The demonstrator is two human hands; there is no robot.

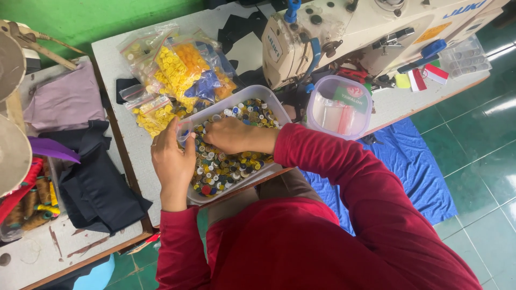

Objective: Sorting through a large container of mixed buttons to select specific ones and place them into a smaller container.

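A clear rectangular plastic tub (257,93) full of mixed coloured buttons (226,164) sits on the white table in front of me. My left hand (172,158) holds a small clear plastic bag (184,130) at the tub's left rim. My right hand (231,135) reaches into the tub, fingers pinched among the buttons close to the bag's mouth. Whether a button is between the fingertips is hidden. Both arms wear red sleeves.
Bags of yellow, orange and blue buttons (180,72) lie behind the tub. A sewing machine (344,32) stands at the right, with a lidded clear box (338,107) beside it. Dark and purple fabric (86,161) is piled left. Blue cloth (408,161) lies on the green floor.
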